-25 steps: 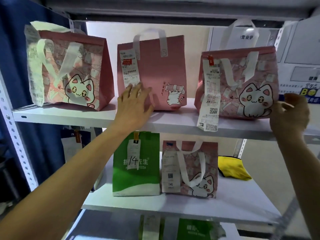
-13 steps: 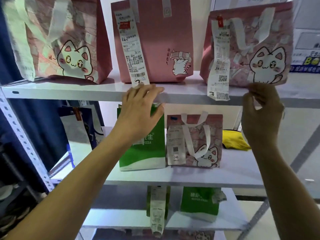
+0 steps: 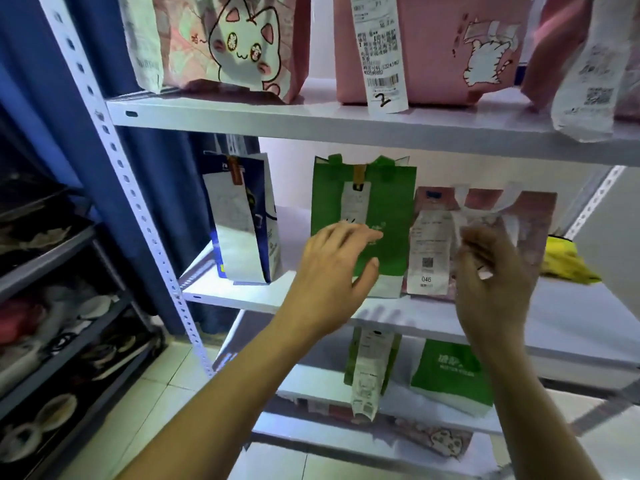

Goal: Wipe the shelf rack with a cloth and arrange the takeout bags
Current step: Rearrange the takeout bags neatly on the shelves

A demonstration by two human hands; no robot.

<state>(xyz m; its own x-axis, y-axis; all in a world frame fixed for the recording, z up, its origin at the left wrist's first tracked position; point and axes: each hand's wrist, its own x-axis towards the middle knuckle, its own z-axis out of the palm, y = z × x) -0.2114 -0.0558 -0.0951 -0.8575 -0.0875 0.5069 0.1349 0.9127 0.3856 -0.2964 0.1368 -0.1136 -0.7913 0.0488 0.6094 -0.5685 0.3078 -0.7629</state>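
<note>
Setting: white metal shelf rack (image 3: 311, 119) with perforated uprights, set against a blue curtain (image 3: 166, 174); pale floor tiles are seen below, and a dark rack of shoes (image 3: 52, 323) stands at the left.
Top shelf: two pink cat-print bags are seen, the left one (image 3: 242, 46) and the middle one (image 3: 443, 46); a long receipt marked 2 (image 3: 381, 64) hangs over the shelf edge.
Middle shelf: a blue and white bag (image 3: 242, 223), a green bag (image 3: 391, 209) and a smaller pink cat bag (image 3: 533, 216) are lined up; a yellow cloth (image 3: 564, 261) is lying at the far right, beside the pink one.
Lower shelf: another green bag (image 3: 450, 375) is seen, with a dangling receipt beside it.
Left hand: (image 3: 332, 271) raised in front of the green bag, fingers spread and relaxed; contact with the bag cannot be told.
Right hand: (image 3: 491, 282) held up before the small pink bag, fingers curled; whether anything is pinched cannot be told.
</note>
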